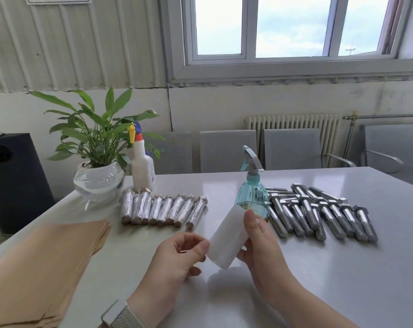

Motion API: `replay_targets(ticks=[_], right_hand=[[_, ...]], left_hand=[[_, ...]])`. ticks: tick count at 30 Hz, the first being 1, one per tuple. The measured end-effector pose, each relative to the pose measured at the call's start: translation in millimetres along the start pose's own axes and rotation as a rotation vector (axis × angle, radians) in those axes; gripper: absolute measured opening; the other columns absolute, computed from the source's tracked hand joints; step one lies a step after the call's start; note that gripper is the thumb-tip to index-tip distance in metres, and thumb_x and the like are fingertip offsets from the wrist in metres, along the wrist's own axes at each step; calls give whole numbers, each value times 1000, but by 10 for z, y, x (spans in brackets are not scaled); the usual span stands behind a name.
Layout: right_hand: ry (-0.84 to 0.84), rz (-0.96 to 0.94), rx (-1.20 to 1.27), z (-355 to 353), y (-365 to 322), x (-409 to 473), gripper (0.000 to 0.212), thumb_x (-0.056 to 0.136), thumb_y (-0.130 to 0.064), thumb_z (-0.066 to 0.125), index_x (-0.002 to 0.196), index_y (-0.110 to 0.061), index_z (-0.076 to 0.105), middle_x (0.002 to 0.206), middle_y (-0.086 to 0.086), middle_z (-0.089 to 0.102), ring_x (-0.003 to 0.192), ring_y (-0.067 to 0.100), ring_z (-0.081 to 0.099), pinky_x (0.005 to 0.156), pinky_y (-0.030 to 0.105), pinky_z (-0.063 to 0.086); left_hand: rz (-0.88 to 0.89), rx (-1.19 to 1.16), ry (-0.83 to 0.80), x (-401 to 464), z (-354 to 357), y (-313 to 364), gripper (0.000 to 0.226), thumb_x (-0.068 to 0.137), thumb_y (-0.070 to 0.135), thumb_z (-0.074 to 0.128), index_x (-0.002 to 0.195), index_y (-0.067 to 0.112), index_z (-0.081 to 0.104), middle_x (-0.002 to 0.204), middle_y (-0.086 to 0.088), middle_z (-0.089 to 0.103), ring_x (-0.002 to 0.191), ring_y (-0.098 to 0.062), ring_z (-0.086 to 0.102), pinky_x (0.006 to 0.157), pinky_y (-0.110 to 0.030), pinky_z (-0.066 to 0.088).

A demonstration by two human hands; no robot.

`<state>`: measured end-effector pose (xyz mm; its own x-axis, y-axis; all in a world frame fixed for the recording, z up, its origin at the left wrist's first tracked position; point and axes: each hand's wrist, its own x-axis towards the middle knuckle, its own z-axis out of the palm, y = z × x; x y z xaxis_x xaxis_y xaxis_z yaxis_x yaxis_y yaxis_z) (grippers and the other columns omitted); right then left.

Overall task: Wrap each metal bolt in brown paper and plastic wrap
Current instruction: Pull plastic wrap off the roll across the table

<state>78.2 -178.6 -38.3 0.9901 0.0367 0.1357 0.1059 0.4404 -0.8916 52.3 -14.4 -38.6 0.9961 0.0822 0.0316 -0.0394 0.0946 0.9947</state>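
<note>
Grey table under a window. At six o'clock the right hand grips a white plastic wrap roll; the left hand pinches its near edge. The film could cling to itself if tugged unevenly. Nine wrapped bolts at eleven o'clock, roughly fourteen bare bolts at two, brown paper at eight, two spray bottles.
</note>
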Motion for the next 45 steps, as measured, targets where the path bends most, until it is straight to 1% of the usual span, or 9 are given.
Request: replay_targets(ticks=[3,11,16,26,31,34,38,42,45], right_hand=[[-22,-24,-48,0,-8,-16,68,72,-64,68,117,-14,60,106,7,64,96,19,65,74,33,56],[-4,-26,-75,12,-24,-39,65,76,-62,60,116,-12,61,103,9,61,97,23,64,73,36,57],[17,-1,-20,52,-31,-40,68,74,-59,62,119,-9,58,111,16,60,105,28,64,76,40,58],[33,110,-105,40,-43,-66,70,63,-58,73,115,-14,56,111,10,67,96,19,70,76,35,60],[-164,197,-454,75,-200,-132,56,70,-55,76,111,-23,57,97,9,67,62,12,61,44,27,47],[-358,222,-691,55,-246,-158,35,69,-52,70,98,-33,64,95,10,70,68,9,59,52,20,41],[-516,254,-837,14,-295,-149,28,63,-45,69,89,-35,64,89,-9,64,71,6,56,63,23,42],[-591,220,-739,-28,-304,-133,27,70,-33,78,94,-31,65,86,-9,61,75,8,53,72,24,42],[-596,180,-705,-27,-307,-139,17,81,-29,78,85,-22,63,77,0,51,69,13,45,61,22,37]], left_hand=[[-41,-8,-52,12,-39,10,13,63,24,78,72,14,77,69,-2,65,59,-6,55,45,-21,44],[110,310,-5,-27,-8,27,9,92,18,65,84,15,68,62,13,61,47,-2,45,50,-17,39],[375,532,122,-67,18,61,12,94,22,60,82,22,60,65,11,61,62,-2,55,61,-12,40],[581,596,261,-69,-22,145,15,91,18,65,86,31,57,79,16,65,71,-2,60,63,-9,41],[610,581,245,-63,-79,193,21,99,14,48,99,34,51,85,1,63,79,-4,64,69,-15,44],[646,665,203,-79,-91,190,21,100,12,43,100,32,50,84,0,58,79,-7,59,67,-9,39],[734,760,80,-114,-68,181,20,100,10,43,99,29,50,83,8,49,74,-7,54,66,-9,38],[799,761,18,-131,-83,185,15,101,25,36,100,34,48,81,10,47,70,-4,53,66,-7,36],[804,768,-4,-131,-92,180,15,99,24,36,101,34,47,79,9,48,68,-6,54,66,-9,37]])
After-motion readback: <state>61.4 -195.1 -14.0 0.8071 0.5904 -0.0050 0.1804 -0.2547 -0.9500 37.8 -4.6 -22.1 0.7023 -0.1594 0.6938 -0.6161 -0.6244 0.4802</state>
